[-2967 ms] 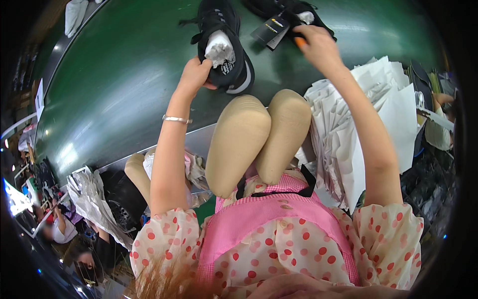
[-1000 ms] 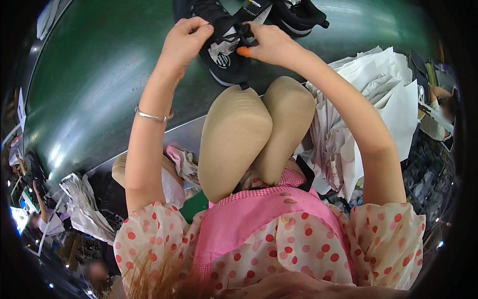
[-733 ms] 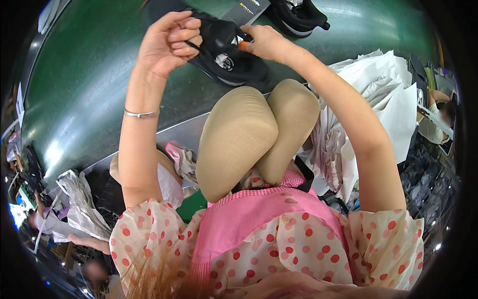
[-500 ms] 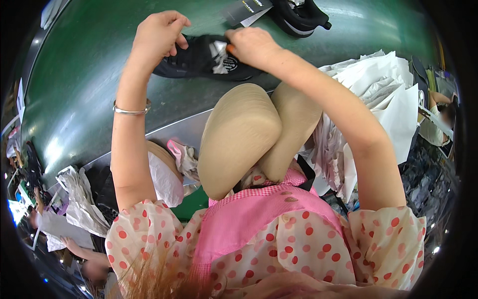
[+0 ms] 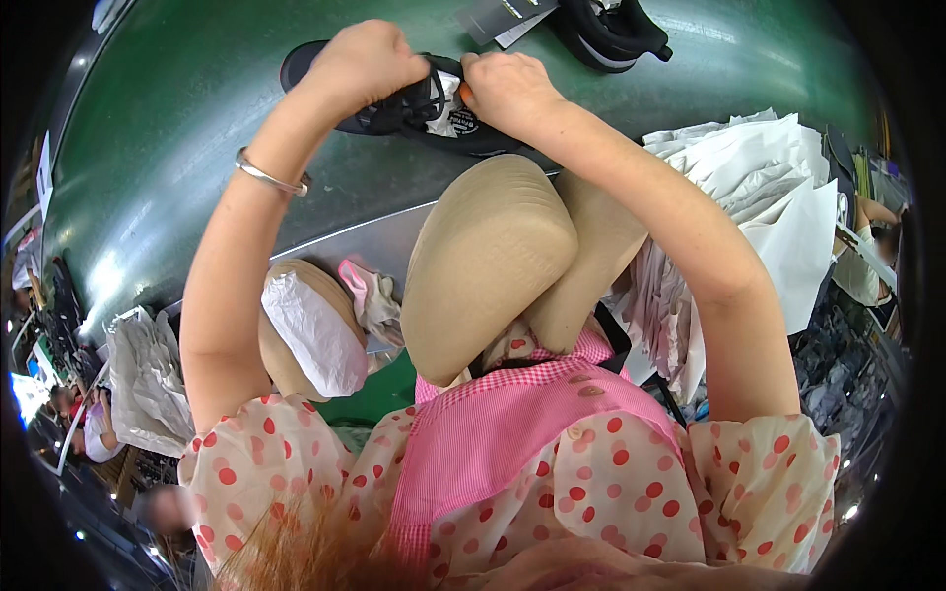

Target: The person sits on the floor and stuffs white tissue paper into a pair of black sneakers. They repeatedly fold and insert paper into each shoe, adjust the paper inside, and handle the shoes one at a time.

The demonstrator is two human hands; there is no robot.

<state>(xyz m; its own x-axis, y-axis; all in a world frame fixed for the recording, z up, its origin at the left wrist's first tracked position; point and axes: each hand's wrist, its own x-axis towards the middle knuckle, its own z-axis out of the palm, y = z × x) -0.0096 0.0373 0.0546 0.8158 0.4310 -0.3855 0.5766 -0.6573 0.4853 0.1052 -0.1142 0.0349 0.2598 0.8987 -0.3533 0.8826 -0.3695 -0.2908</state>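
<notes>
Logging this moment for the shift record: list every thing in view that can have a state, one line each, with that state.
black shoe: lying on its side on the green table, gripped by both hands
left hand: closed on the shoe's upper
right hand: closed on the shoe, by the white stuffing paper
second black shoe: resting on the table, untouched
white paper sheets: piled loosely at the right
</notes>
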